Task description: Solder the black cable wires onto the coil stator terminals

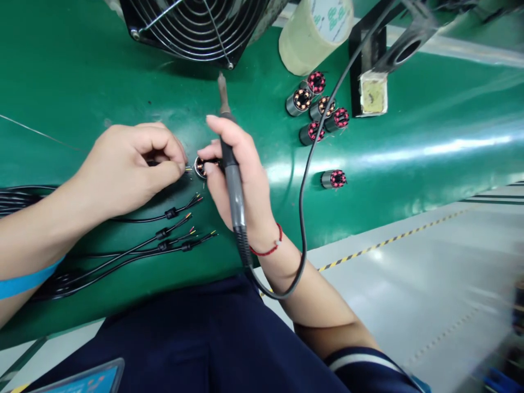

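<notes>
Item: small cylindrical metal motor stator with copper-wound coils [201, 166], lying on its side on the glossy green bench mat [82, 82], between the two hands.

Right hand [237, 174]: fingertips pressed against the stator to steady it, while the same hand gripped a black-handled soldering iron [232, 174], tip pointing away toward the black wire-guard fan [196, 27]. The iron's cord looped back past the wrist.

Left hand [135, 164]: closed in a pinch on a thin black lead with coloured stripped ends [187, 169], presented just beside the stator's face.

Handling note, as a judgement: the wire ends should sit flush on the terminals before the tip comes round; the hot tip wants keeping clear of fingers and insulation.

Nearby: four more black leads [172, 232] fanned below the hands; a cluster of finished stators with red and copper windings [317, 106], one lying apart [333, 178]; a beige tape roll [315, 30].
</notes>
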